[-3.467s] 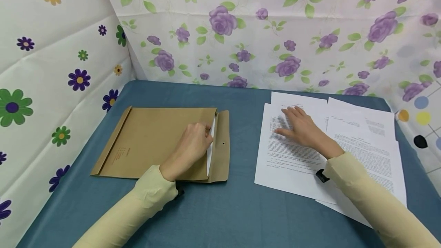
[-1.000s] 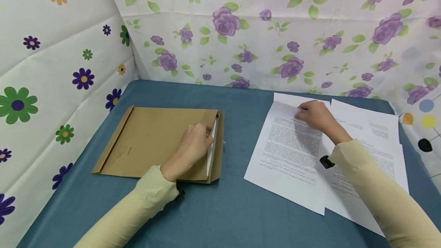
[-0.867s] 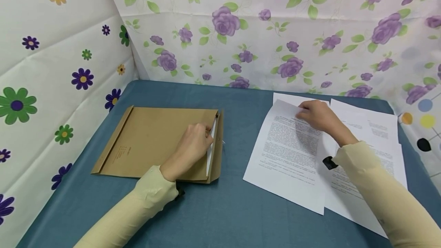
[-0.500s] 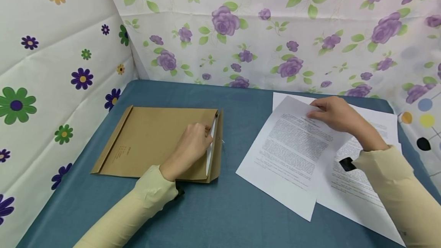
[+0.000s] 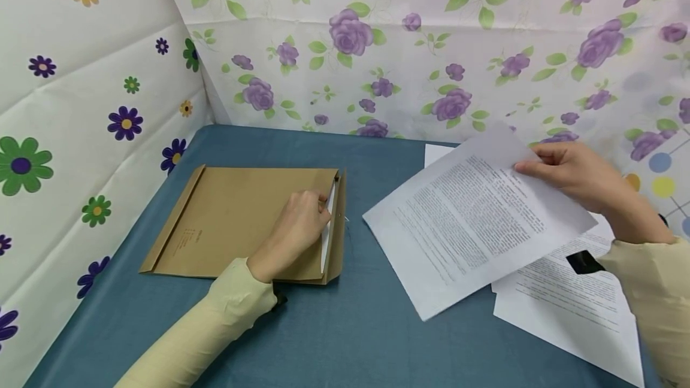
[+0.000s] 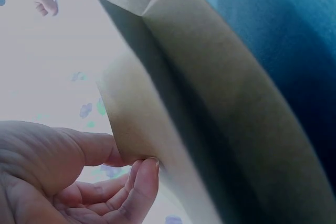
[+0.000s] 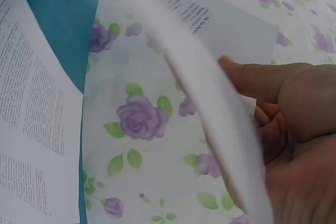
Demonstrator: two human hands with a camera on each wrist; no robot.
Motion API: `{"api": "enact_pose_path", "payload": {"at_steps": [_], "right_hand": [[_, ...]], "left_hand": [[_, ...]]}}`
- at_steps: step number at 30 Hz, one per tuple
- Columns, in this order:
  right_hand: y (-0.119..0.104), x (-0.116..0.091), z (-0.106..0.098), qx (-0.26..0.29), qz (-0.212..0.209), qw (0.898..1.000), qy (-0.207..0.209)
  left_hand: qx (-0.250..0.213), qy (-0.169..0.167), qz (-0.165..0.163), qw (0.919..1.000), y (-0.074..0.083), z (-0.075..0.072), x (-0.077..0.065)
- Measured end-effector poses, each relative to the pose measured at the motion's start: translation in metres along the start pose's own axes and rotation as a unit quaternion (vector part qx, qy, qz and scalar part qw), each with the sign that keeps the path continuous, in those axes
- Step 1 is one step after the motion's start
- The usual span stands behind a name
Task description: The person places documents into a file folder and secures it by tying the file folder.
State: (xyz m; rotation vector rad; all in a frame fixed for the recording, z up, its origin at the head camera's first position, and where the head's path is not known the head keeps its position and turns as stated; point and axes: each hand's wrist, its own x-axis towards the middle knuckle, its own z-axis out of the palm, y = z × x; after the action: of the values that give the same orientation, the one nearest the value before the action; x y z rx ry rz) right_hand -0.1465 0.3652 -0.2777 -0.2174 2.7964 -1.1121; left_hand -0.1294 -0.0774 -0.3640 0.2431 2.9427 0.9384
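A brown paper envelope (image 5: 232, 208) lies on the left of the table, its mouth toward the right. My left hand (image 5: 295, 229) pinches the upper layer at that mouth between thumb and fingers, as the left wrist view shows on the envelope's edge (image 6: 128, 129). White paper (image 5: 326, 232) shows inside the opening, and the flap (image 5: 338, 244) stands partly raised. My right hand (image 5: 587, 181) holds a printed sheet of paper (image 5: 463, 226) by its far right part, thumb on top. The sheet is tilted, with its upper corner raised in front of the backdrop.
More printed sheets (image 5: 571, 304) lie overlapping on the right of the table, partly under the held sheet. Blue cloth (image 5: 334, 340) covers the table. A flowered backdrop (image 5: 388, 47) rises behind it, and another patterned cloth (image 5: 64, 112) stands at the left.
My right hand went from lying spread on the papers to gripping the top sheet, then lifted and turned it rightward. The envelope's flap rose from flat; my left hand stayed in place.
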Motion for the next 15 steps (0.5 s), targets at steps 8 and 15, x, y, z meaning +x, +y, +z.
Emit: {"api": "enact_pose_path", "payload": {"at_steps": [8, 15], "right_hand": [[-0.008, -0.006, -0.006, 0.112, 0.007, 0.990, 0.081], [-0.035, -0.009, 0.007, 0.148, 0.014, 0.972, 0.183]], "left_hand": [[0.007, 0.008, 0.009, 0.9999, 0.000, 0.000, 0.001], [0.006, 0.006, 0.000, 1.0000, 0.000, 0.000, 0.002]]}}
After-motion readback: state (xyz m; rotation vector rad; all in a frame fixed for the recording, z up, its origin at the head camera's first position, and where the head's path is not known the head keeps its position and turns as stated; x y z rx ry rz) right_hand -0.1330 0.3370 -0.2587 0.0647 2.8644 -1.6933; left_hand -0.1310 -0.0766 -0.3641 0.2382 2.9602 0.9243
